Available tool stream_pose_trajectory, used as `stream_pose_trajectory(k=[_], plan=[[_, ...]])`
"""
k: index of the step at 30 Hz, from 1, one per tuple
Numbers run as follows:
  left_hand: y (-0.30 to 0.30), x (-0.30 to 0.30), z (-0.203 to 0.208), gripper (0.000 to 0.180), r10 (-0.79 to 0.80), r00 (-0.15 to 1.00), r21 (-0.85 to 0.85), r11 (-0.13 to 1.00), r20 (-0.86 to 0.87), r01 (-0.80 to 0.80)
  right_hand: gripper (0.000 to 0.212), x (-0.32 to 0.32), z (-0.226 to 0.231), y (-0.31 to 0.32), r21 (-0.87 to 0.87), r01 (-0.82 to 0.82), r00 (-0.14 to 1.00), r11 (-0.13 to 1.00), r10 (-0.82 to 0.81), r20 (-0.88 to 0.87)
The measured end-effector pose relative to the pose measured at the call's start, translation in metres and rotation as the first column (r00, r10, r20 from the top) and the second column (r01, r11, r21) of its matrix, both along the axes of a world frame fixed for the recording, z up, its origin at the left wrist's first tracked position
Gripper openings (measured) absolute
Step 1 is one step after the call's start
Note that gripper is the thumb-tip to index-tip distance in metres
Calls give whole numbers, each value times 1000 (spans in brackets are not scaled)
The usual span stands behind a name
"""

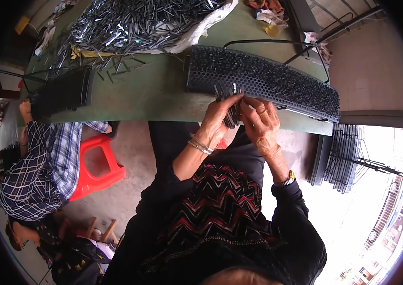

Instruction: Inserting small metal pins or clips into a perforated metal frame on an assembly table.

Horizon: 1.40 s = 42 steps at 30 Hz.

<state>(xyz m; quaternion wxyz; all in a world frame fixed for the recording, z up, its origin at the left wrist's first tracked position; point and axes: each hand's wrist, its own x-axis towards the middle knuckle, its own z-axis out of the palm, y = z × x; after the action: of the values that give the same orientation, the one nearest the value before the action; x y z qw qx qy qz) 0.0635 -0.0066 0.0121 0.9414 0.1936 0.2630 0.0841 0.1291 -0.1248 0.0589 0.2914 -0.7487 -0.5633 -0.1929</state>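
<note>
My left hand (216,114) is closed around a bundle of thin dark strips (233,115) just above the table's near edge. The strips stick out above and below my fingers. Right beside it is my right hand (261,122), its thumb and fingers pinched together by the left thumb tip. What lies in that pinch is too small to make out. Both hands are at the near side of a long black rack (211,76) full of round holes. Dark strips fill many of its holes, mostly along the far side and toward the right end; open holes show nearer my hands.
A big heap of loose dark strips (130,23) lies on white sacking on the green table (135,97). Another dark rack (66,92) stands at the left, near a seated person (35,171) and a red stool (99,166). Wire frames (344,156) stand at the right.
</note>
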Motion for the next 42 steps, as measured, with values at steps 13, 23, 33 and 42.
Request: stream_pose_trajectory(k=[13, 23, 33, 42], plan=[[-10, -14, 11, 14, -92, 994, 228, 968, -63, 104, 19, 36, -2, 5, -27, 12, 25, 1000, -27, -999], [-10, -19, 15, 15, -93, 991, 242, 964, -92, 113, 17, 40, -5, 4, -69, 4, 81, 998, -70, -994], [-16, -17, 15, 16, -14, 986, 350, 934, -163, 72, 17, 40, -7, 4, -81, 7, 111, 997, -81, -991], [-18, -18, 12, 17, 14, 984, 406, 912, -175, 59, 16, 44, -6, 2, -85, -22, 120, 996, -82, -989]])
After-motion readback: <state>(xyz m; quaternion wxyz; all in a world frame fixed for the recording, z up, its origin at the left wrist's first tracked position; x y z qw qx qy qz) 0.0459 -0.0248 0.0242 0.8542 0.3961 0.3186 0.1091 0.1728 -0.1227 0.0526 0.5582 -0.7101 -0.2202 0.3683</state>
